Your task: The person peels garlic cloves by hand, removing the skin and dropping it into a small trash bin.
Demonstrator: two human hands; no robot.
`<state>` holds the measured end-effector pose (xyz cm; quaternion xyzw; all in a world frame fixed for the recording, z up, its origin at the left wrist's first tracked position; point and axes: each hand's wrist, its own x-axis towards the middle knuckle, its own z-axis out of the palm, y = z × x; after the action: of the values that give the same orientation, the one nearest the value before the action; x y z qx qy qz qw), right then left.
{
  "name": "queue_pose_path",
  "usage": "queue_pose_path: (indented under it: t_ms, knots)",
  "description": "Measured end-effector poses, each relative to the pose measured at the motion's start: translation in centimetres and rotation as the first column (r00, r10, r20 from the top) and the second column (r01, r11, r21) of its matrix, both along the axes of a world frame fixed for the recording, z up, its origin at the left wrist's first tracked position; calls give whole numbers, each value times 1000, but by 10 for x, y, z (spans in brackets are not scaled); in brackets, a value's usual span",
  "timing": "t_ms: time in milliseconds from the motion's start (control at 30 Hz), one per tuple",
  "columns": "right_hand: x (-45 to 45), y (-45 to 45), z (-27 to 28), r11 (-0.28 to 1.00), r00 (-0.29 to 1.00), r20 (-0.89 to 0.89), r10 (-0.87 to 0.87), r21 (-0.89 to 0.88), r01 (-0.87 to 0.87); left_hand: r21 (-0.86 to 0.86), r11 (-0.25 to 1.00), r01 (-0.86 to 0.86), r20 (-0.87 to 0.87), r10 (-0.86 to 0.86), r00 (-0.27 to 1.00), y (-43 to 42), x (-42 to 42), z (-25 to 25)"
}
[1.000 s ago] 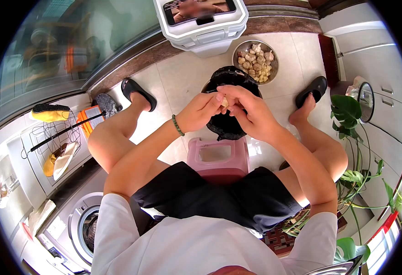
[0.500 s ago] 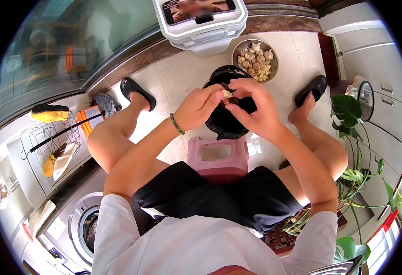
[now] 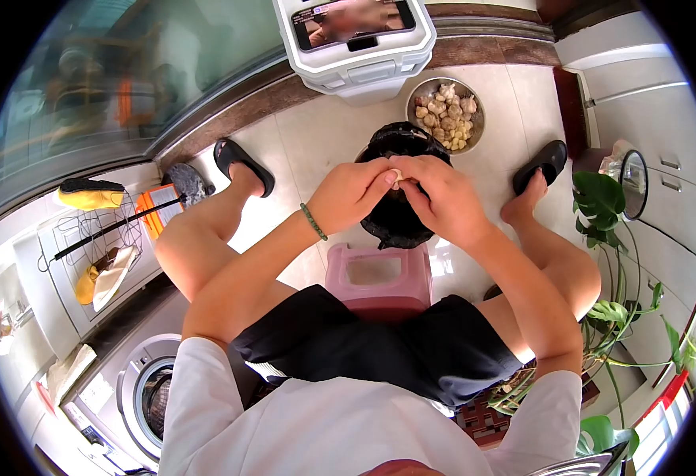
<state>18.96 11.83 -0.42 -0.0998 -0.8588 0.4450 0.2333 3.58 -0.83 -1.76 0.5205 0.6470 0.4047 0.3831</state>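
Observation:
Both hands meet over a bin lined with a black bag [image 3: 399, 232]. Between their fingertips is a small pale garlic clove [image 3: 397, 175], mostly covered by the fingers. My left hand [image 3: 353, 190], with a green bead bracelet at the wrist, is closed and pinches the clove from the left. My right hand [image 3: 448, 198] is closed too, its thumb and fingers on the clove from the other side. Beyond the bin, a metal bowl [image 3: 481, 119] on the floor holds whole garlic bulbs [image 3: 447, 107] and several peeled cloves [image 3: 460, 136].
A pink plastic stool [image 3: 379, 289] stands between my legs, right behind the bin. A grey-white box [image 3: 356, 75] with a phone [image 3: 352, 24] on top is ahead. Leafy plants [image 3: 602, 198] are at the right, a washing machine [image 3: 148, 397] at the lower left.
My right-hand fingers have come down and closed in around the clove, bringing both hands together. The whole view has shifted slightly.

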Motion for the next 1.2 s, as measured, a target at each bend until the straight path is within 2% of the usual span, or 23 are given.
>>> queue_pose_path:
  t_ms: [67,400,567,1200]
  knots:
    - [-1,0,0,998,999,35,40,46,-42,7,1000,19,-88,-18,996,0,0,-1]
    - [-2,1,3,997,994,69,79,-7,-79,-31,999,27,-122,-31,992,-1,0,2]
    - [-2,2,0,997,997,35,70,25,-70,-38,999,15,-26,-16,1000,0,0,4]
    - [-4,1,-1,994,994,46,102,27,-103,-5,1000,-13,102,13,995,0,1,-4]
